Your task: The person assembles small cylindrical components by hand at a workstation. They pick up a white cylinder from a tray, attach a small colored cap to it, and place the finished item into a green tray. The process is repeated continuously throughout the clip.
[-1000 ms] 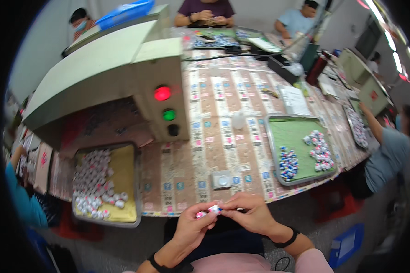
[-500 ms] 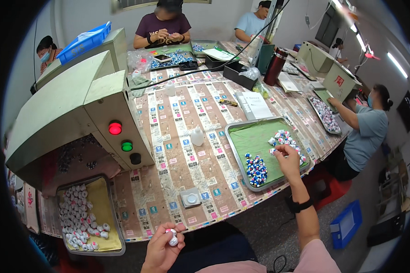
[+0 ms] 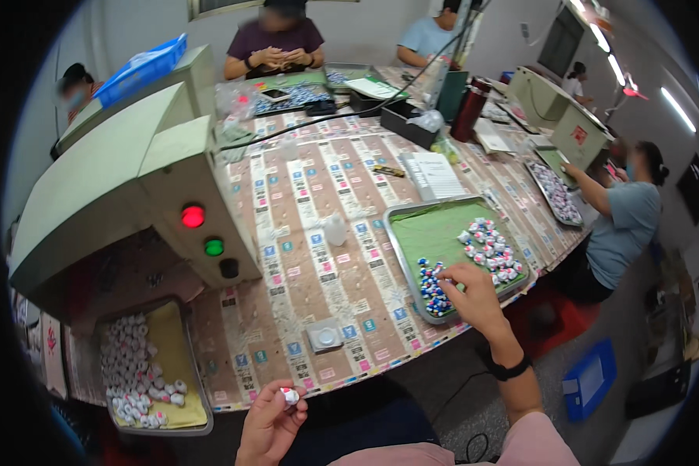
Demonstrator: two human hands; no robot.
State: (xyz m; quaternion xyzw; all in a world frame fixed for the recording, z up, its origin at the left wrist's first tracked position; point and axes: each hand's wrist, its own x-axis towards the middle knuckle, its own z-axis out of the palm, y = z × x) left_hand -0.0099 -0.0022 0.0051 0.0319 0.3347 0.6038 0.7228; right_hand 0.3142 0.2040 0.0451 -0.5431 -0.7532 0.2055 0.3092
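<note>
Near the table's front edge, my left hand (image 3: 270, 423) pinches a small rounded white piece with red marks (image 3: 290, 396) between thumb and fingers. My right hand (image 3: 476, 299) is over the metal tray (image 3: 390, 233) lined with green cloth. Its thumb and forefinger are bent and a little apart at the pile of small blue-and-white pieces (image 3: 435, 299), with nothing visibly between them. Beside that pile, on the tray's right side, lie several small white pieces with pink and red marks (image 3: 489, 248).
A pale machine (image 3: 109, 171) with red and green lights stands left. Below its opening, a tray (image 3: 202, 388) holds many white rounded pieces. A small white bottle (image 3: 335, 231) and a small square pad with a round cap (image 3: 324, 335) sit mid-table. Co-workers sit around the table.
My right hand has moved left and nearer from the white pieces to the blue pile; the white piece at its fingertips is gone from them. My left hand has turned slightly, showing one piece instead of two.
</note>
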